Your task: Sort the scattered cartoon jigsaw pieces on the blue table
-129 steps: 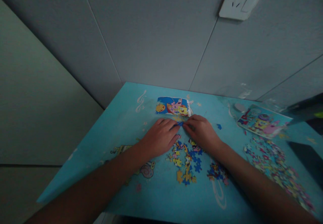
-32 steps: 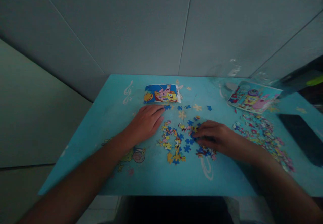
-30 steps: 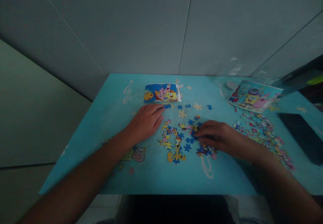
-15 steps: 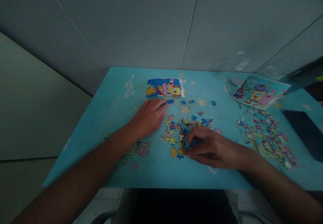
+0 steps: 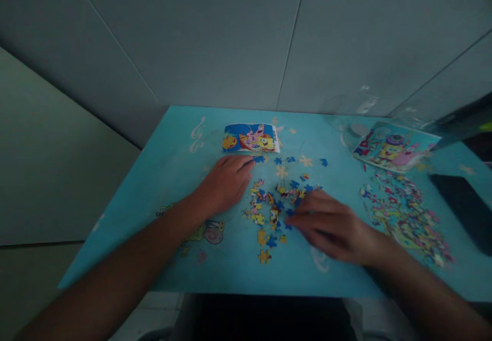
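On the left, my left hand lies on the table, its fingers loosely stretched and holding nothing. Its fingertips reach a blue puzzle piece at the left of a short row of blue pieces. My right hand is low over a small heap of mixed puzzle pieces, somewhat blurred. Its fingertips come together at a blue puzzle piece and hide part of it. In front of the heap lie a yellow puzzle piece and another yellow one beside a blue one.
A picture card lies behind the row. At right are a larger spread of puzzle pieces, a picture sheet in clear plastic, a white round lid and a dark phone-like slab. A wall backs the table.
My right hand has shifted slightly right, uncovering a small yellow piece. Another yellow piece now lies nearer the table's front edge. My left hand stays in place. The view has tilted slightly.
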The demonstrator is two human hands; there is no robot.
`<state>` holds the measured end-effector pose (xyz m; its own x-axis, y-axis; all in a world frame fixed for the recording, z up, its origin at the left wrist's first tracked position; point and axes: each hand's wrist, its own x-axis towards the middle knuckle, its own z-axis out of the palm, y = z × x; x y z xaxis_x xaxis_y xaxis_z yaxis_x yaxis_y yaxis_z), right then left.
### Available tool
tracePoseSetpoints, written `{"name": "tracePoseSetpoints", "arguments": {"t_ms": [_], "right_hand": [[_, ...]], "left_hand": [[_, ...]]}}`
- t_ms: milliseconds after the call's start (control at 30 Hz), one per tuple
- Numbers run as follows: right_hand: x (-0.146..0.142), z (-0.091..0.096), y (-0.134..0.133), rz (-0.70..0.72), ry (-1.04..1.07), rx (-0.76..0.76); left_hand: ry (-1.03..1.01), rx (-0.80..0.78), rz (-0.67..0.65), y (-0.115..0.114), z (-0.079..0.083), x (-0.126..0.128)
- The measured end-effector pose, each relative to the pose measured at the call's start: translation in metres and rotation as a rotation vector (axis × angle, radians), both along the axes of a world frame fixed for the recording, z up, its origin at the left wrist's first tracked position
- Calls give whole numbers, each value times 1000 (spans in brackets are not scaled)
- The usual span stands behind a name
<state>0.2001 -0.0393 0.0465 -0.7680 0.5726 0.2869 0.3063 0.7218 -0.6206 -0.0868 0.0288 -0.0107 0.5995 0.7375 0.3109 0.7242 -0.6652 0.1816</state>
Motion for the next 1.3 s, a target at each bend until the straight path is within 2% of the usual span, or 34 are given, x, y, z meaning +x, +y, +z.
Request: {"name": "tracePoseSetpoints", "arguments": {"t_ms": [133, 200, 267, 400, 567, 700, 900, 1167, 1300], "right_hand": [[47, 11, 21, -537, 210, -12], [70, 14, 30, -703, 229, 6], [85, 15, 37, -670, 99, -66], [88, 13, 40, -408, -218, -276], [67, 9, 33, -226, -290, -369], [56, 8, 28, -150, -301, -390], [55, 4, 27, -178, -344, -376], [80, 7, 33, -325, -411, -422], [89, 9, 36, -368, -402, -359]], "left_hand": [[-18, -13, -3, 1, 1, -2], [-28, -8, -7, 2, 1, -2], [-30, -2, -8, 3, 0, -3], [-15, 11, -14, 5, -2, -3], [1, 14, -10, 5, -4, -3], [4, 21, -6, 4, -4, -3], [6, 14, -11, 4, -3, -2], [22, -4, -8, 4, -1, -3], [10, 6, -10, 3, -2, -3]]}}
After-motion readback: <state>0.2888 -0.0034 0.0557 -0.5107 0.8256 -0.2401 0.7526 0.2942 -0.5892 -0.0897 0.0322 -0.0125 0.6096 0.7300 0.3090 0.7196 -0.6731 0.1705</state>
